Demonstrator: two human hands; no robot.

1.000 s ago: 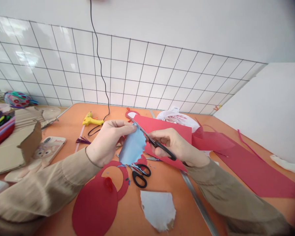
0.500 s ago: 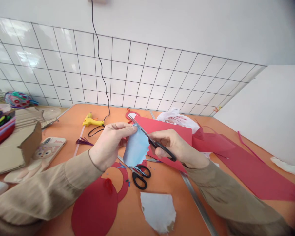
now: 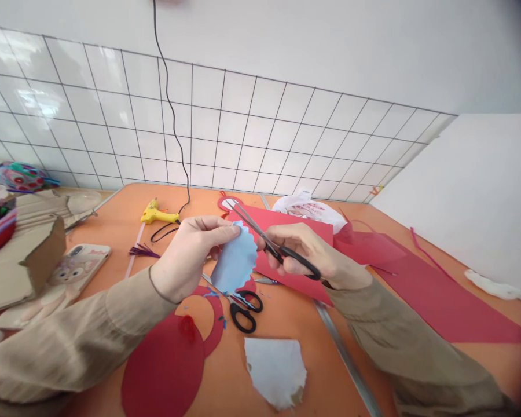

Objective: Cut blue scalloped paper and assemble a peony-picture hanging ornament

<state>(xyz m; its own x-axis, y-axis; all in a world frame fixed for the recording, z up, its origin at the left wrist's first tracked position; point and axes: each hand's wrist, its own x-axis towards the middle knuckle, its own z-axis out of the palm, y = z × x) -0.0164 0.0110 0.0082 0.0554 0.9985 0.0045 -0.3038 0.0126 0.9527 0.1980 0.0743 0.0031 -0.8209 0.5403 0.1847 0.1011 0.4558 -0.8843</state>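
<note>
Between thumb and fingers, my left hand (image 3: 200, 243) pinches the upper left of a light blue piece of paper (image 3: 234, 260) with a scalloped edge. My right hand (image 3: 308, 252) grips black-handled scissors (image 3: 301, 262), their blades parted and pointing up and left, close to the paper's upper right edge. Below the paper lies a second pair of black-handled scissors (image 3: 245, 311) on the orange table, with small blue scraps (image 3: 221, 320) around it. Nearer to me rest a torn white piece (image 3: 275, 370) and a red paper disc (image 3: 162, 370).
Behind my hands are a yellow glue gun (image 3: 156, 213) with its cord, a white plastic bag (image 3: 308, 205) and red sheets (image 3: 434, 289). To the left lie a phone (image 3: 80, 269) and folded cardboard (image 3: 21, 255). A wire grid (image 3: 238, 127) stands against the wall.
The scissors have drawn slightly away from the blue paper, and their blades have opened wider. Its right edge now shows more scallops. The whole view has shifted a little.
</note>
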